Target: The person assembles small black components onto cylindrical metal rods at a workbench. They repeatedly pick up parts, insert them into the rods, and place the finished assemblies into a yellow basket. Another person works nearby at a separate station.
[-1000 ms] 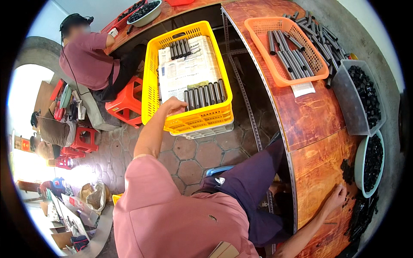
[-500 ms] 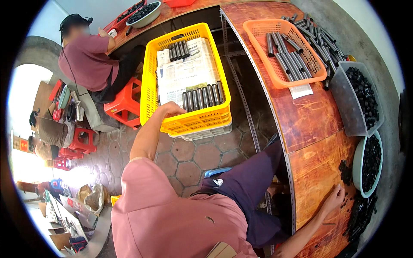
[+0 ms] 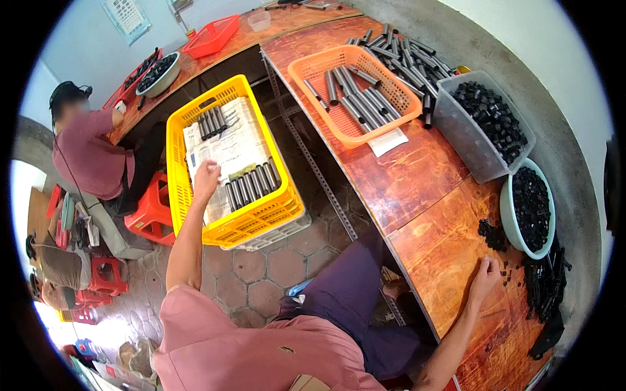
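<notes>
My left hand (image 3: 207, 177) hovers over the yellow crate (image 3: 175, 176), its fingers loosely bent and nothing visible in them. Below it, newspaper (image 3: 225, 140) lines the crate. Dark metal tubes (image 3: 251, 184) lie side by side in a row at the crate's near end, just right of my left hand. A smaller group of tubes (image 3: 212, 122) rests at the far end. My right hand (image 3: 486, 277) is on the wooden table (image 3: 430, 228) with its fingers curled closed. Whether it holds something small is hidden. Small black pieces lie beside it.
An orange basket (image 3: 306, 64) holds more tubes, with loose tubes (image 3: 407, 58) piled behind. A clear bin (image 3: 463, 140) and a pale green basin (image 3: 512, 225) hold black parts. A co-worker (image 3: 88, 150) sits at the far left near a red stool (image 3: 153, 208).
My left hand has lifted from the near end of the tube row and moved farther over the newspaper. The view has shifted right. My right hand stays closed on the table.
</notes>
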